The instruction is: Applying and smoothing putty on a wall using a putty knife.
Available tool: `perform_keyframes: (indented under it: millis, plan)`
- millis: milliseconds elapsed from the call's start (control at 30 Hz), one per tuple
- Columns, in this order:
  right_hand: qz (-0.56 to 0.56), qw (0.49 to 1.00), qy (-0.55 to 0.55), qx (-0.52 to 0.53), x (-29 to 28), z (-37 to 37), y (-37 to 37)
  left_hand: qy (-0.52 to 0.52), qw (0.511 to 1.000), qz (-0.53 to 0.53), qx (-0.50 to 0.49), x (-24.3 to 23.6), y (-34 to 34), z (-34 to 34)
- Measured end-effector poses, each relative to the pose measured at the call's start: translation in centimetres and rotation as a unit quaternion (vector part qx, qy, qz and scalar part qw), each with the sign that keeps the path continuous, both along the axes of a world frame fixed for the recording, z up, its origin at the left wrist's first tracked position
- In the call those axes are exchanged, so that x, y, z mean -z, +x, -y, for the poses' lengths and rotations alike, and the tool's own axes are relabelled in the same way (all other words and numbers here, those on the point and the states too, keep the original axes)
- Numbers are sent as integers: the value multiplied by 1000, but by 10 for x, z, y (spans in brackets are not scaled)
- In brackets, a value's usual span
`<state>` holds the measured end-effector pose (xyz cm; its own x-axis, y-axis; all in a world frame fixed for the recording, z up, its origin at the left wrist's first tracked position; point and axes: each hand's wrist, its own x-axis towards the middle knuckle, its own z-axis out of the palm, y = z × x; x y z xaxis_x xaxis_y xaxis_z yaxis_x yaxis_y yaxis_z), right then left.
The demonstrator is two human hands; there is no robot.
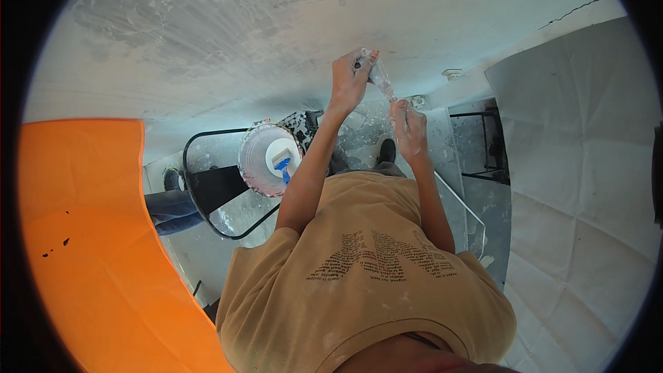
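Observation:
In front of the wall, both hands are raised, closed on a narrow, whitish, putty-smeared strip (pixel 382 83) that looks like a scraper blade; its exact kind is unclear. My left hand (pixel 349 81) grips the upper end, where a small dark part shows between the fingers. Dusted with white, my right hand (pixel 410 131) pinches the lower end. To the left of my left forearm stands a smeared bucket (pixel 253 174), in which a blue-handled brush (pixel 282 162) lies on something round and white.
The patchy grey-white wall (pixel 276 48) spans the front. An orange sheet (pixel 83 221) hangs left, a grey sheet (pixel 573 138) right. Beside the bucket is a black-framed chair (pixel 217 190). Another person's jeans-clad leg (pixel 169 208) shows past it. The floor (pixel 359 145) is spattered.

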<state>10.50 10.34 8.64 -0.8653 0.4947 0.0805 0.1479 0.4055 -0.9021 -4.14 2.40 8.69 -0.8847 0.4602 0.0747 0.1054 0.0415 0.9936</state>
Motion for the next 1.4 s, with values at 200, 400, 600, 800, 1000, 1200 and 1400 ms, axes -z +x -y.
perform_keyframes:
  millis: [200, 400, 600, 800, 1000, 1200, 1400]
  plan:
    - [29, 999, -21, -12, -10, -6, -1, -2, 998, 36, -52, 17, -2, -10]
    - [17, 998, -63, 13, 1, -8, -5, 89, 981, 118, -125, 17, -6, -18]
    - [67, 954, -294, 5, 7, -17, 1, 145, 977, 113, -112, -8, -26, 10]
    - [50, 945, -322, -8, 1, -22, -3, 145, 980, 106, -89, -4, -1, 14]
    - [70, 937, -342, 17, 10, -30, 3, 161, 970, 149, -105, 1, 2, 17]
    - [85, 934, -346, 33, 11, -30, 7, 289, 918, 265, -65, -1, 9, 18]
    - [85, 935, -344, 8, 13, -27, 6, 325, 904, 273, -55, 10, 12, 17]
